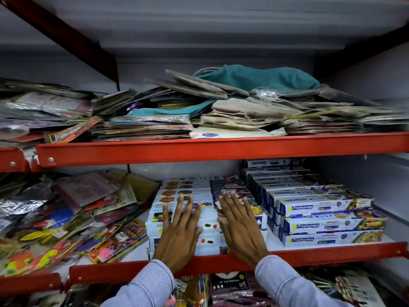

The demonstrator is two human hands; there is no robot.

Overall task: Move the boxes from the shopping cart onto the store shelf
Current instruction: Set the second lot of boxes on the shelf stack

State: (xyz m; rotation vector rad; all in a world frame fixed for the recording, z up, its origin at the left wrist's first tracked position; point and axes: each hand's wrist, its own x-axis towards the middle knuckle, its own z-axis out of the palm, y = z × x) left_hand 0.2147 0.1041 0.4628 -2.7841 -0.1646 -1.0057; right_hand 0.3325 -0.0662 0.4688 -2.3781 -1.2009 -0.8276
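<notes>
Two hands lie flat on a stack of white boxes on the middle shelf, seen from the head camera, which looks forward and a little down. The left hand has its fingers spread wide, palm down, on the front part of the stack; it grips nothing. The right hand is just beside it, also palm down and open, with the fingers a little closer together, and it rests where the white boxes meet a row of darker printed boxes. Both wrists come out of light blue striped sleeves at the bottom of the picture.

The white boxes stand in several layers, and the lowest ones touch the red front edge of the shelf. To the right of the stack, long blue and white boxes marked Freshwrapp are piled in steps up toward the back wall. To the left, many flat colourful packets lie in disorder, some tilted against each other.

On the upper shelf there are heaps of flat packets, brown paper bags and a teal cloth bag on top. Under the middle shelf more packets show, one of them with the words Foil Balloon. The shopping cart is not in view.
</notes>
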